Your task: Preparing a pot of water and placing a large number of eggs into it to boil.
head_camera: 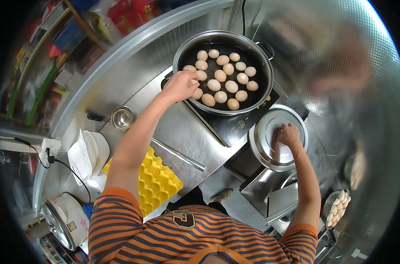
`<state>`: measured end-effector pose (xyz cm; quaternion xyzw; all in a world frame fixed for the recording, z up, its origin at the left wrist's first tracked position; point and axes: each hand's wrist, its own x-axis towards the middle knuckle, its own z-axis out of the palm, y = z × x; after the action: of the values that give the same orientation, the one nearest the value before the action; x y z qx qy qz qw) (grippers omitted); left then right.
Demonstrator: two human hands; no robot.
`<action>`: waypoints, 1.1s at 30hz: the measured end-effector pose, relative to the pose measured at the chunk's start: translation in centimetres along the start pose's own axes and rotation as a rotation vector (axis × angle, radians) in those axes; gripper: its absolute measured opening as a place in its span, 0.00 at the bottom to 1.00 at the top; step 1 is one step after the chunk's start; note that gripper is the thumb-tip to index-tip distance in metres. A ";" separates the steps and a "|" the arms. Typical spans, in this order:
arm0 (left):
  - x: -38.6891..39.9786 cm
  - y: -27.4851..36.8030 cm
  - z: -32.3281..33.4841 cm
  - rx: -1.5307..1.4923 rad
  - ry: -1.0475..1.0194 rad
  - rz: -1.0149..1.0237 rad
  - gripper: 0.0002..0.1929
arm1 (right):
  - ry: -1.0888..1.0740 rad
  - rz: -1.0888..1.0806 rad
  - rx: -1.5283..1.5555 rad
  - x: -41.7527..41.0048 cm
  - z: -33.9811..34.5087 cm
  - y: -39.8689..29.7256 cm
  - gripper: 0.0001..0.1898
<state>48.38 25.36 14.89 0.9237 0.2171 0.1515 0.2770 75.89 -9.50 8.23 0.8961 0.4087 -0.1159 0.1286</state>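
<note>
A wide metal pot [269, 76] stands on a black induction cooktop [233, 125], with several pale brown eggs [231, 86] in dark liquid. At the pot's left rim my left hand [181, 86] has its fingers around an egg [193, 82], just above the other eggs. To the right of the cooktop is a second round metal vessel with a shiny metal lid [269, 145]. My right hand [288, 134] is closed on the middle of that lid, and its fingers hide the knob.
A yellow egg tray [160, 180] and a metal rod [178, 153] lie on the steel counter. Left are a small metal bowl [122, 118], stacked white foam trays [99, 153] and a white cooker [67, 221] with a cable. A bowl of eggs [338, 209] is at far right.
</note>
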 end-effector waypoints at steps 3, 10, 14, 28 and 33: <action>0.0 -0.2 0.2 -0.035 0.053 -0.009 0.10 | 0.032 -0.002 0.083 -1.0 -0.4 0.9 0.24; 0.0 -0.4 0.3 -0.150 0.269 -0.027 0.06 | -0.010 0.069 0.196 -1.8 -3.1 3.5 0.26; 0.0 -0.6 0.3 -0.194 0.351 -0.075 0.06 | 0.049 0.065 0.380 -2.0 -5.5 5.0 0.26; -2.6 -0.2 -0.2 -0.022 0.195 0.053 0.09 | 0.401 -0.268 0.453 0.0 -18.1 -6.5 0.24; -8.8 -1.0 -0.1 0.099 0.376 0.093 0.13 | 0.405 -0.452 0.304 4.1 -20.8 -15.8 0.23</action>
<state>40.43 21.87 13.03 0.9007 0.2294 0.3231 0.1783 68.62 10.11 24.38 0.7967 0.5921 -0.0207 -0.1194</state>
